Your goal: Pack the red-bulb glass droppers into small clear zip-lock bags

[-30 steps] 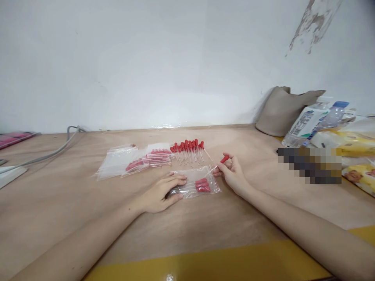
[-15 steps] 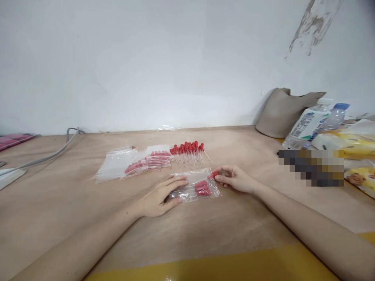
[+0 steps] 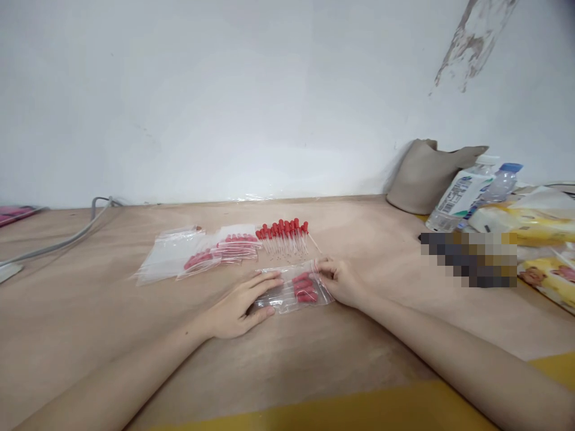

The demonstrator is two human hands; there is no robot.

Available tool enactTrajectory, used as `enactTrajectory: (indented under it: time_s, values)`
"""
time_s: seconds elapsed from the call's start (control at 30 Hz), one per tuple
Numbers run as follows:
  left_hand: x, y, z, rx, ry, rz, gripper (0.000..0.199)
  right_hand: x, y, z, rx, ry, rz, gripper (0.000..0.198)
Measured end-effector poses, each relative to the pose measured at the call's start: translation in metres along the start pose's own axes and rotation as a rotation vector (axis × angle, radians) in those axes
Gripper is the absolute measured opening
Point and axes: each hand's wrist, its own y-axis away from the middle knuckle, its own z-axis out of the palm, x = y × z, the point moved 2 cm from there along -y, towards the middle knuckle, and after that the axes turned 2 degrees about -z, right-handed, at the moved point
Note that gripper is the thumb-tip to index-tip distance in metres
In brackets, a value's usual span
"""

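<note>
Left hand (image 3: 240,306): grip spread, resting over left end of clear bag (image 3: 284,303) | clear bag: on table (image 3: 251,374) between hands, red-bulbed droppers (image 3: 306,288) inside | right hand (image 3: 344,284): fingers bent at bag's right end, cannot tell if grip pinches it | loose droppers (image 3: 283,230): row beyond bag

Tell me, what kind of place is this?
Maybe a small indoor workspace: red-bulbed droppers and clear zip-lock bags lie on a table against a white wall.
</note>
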Motion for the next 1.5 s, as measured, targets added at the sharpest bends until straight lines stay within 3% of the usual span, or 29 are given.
enactTrajectory:
  time_s: [0.13,0.3,0.4,0.5,0.63,0.77,0.9,1.13,1.23,1.33,1.4,1.5]
  values:
    - [0.0,0.0,0.0,-0.004,-0.012,0.014,0.045,-0.003,0.0,-0.005,-0.067,0.013,-0.068,0.02]
    - [0.001,-0.002,0.0,-0.003,-0.019,0.034,0.045,0.03,-0.02,-0.02,0.178,0.042,0.227,0.02]
    - [0.0,-0.002,0.0,0.007,-0.01,0.046,0.045,0.049,-0.043,-0.025,0.275,0.18,0.298,0.029]
    - [0.0,-0.001,0.001,0.006,-0.001,0.048,0.045,0.059,-0.069,-0.025,0.153,0.372,0.354,0.041]
    - [0.0,0.001,0.001,-0.002,0.002,0.036,0.046,0.052,-0.097,-0.023,-0.13,0.649,0.333,0.028]
    - [-0.001,0.001,0.002,0.004,0.009,0.048,0.046,0.033,-0.107,-0.024,-0.219,0.795,0.256,0.028]
    - [-0.003,0.001,0.003,0.007,0.008,0.044,0.047,0.021,-0.1,-0.017,-0.231,0.921,0.17,0.031]
    - [-0.001,0.0,0.002,0.001,-0.007,0.033,0.046,0.015,-0.086,-0.025,-0.076,0.976,0.161,0.029]
    - [-0.001,0.0,0.002,0.008,-0.002,0.036,0.045,0.022,-0.077,-0.039,0.046,0.773,0.169,0.025]
    - [-0.001,-0.001,0.001,0.012,0.0,0.035,0.045,0.042,-0.064,-0.048,0.3,0.065,0.32,0.018]
    - [0.0,-0.001,0.001,0.011,-0.002,0.034,0.045,0.056,-0.058,-0.047,0.385,-0.305,0.437,0.019]
    - [0.0,-0.001,0.0,0.02,-0.004,0.037,0.045,0.065,-0.057,-0.042,0.376,-0.456,0.474,0.021]
